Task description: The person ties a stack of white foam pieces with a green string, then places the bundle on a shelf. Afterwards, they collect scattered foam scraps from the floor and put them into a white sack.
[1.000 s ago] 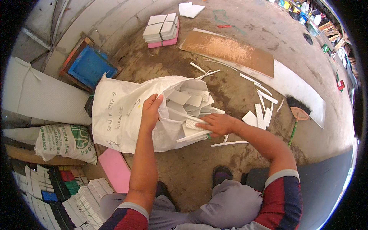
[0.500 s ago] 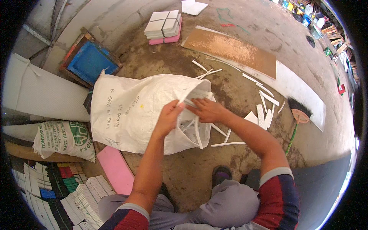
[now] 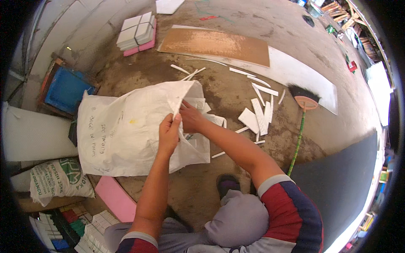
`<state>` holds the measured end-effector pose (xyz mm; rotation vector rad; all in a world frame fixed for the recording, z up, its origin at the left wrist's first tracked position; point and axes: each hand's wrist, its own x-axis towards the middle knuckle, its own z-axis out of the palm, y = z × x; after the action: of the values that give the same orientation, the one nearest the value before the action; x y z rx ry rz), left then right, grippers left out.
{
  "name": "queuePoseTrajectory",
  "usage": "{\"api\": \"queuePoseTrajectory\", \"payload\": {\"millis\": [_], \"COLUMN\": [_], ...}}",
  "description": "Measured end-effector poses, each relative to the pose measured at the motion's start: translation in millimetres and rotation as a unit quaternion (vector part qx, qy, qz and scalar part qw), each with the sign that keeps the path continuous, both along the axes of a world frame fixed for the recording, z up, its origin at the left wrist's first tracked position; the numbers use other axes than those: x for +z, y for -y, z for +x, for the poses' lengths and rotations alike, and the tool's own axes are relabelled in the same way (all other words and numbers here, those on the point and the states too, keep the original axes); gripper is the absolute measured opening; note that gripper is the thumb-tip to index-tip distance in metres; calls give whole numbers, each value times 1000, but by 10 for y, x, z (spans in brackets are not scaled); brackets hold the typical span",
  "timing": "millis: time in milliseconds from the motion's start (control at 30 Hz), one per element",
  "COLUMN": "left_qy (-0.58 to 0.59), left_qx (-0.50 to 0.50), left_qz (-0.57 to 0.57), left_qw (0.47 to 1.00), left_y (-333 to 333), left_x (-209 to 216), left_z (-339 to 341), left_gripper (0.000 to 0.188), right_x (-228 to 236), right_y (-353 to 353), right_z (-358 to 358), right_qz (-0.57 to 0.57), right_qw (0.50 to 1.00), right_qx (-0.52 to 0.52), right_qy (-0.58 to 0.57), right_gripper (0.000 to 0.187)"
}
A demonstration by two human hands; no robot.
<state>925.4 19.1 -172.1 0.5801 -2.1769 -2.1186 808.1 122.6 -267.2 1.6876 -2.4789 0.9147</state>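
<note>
A large white woven sack (image 3: pixel 126 130) with handwriting on it lies on its side on the floor, its mouth facing right. My left hand (image 3: pixel 168 134) is closed on the upper edge of that mouth, thumb on top, holding it up. Just inside the opening is my right hand (image 3: pixel 190 119), its fingers mostly hidden behind the sack's edge. White foam offcuts (image 3: pixel 217 120) show in the mouth and stick out of it. What my right hand touches in there cannot be made out.
Loose white strips (image 3: pixel 258 114) lie right of the sack. Beyond are a long brown board (image 3: pixel 215 42) and a broom (image 3: pixel 304 102) with a green handle. A strapped stack of white and pink slabs (image 3: pixel 137 33) stands far left; a pink sheet (image 3: pixel 114 197) lies near left.
The view has shifted, so the surroundings appear farther left. My right hand has gone deeper into the sack's mouth, while my left still grips the edge.
</note>
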Motion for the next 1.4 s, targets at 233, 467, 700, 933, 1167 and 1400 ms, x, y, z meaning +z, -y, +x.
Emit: {"api": "queuePoseTrajectory", "payload": {"millis": [233, 467, 700, 933, 1167, 1400], "left_qy": [-30, -20, 4, 12, 9, -16], "left_qx": [-19, -22, -6, -20, -19, -25], "left_qz": [-21, -45, -37, -55, -14, -26], "left_qw": [999, 999, 999, 998, 1000, 999], "left_y": [-345, -459, -565, -499, -515, -543], "left_x": [-360, -335, -252, -244, -290, -265], "left_z": [-290, -353, -337, -345, -348, -367], "left_gripper": [39, 39, 38, 32, 32, 35], "right_x": [-416, -785, -1159, -808, -604, -664], "right_y": [-1877, -2795, -3047, -2923, -2875, -2883], "right_z": [133, 211, 80, 57, 41, 101], "right_qz": [105, 114, 114, 84, 127, 113], "right_qw": [856, 777, 633, 722, 755, 761], "right_qx": [-505, -585, -764, -665, -605, -564], "right_qy": [36, 204, 44, 173, 216, 301], "right_gripper": [67, 73, 82, 79, 79, 66]}}
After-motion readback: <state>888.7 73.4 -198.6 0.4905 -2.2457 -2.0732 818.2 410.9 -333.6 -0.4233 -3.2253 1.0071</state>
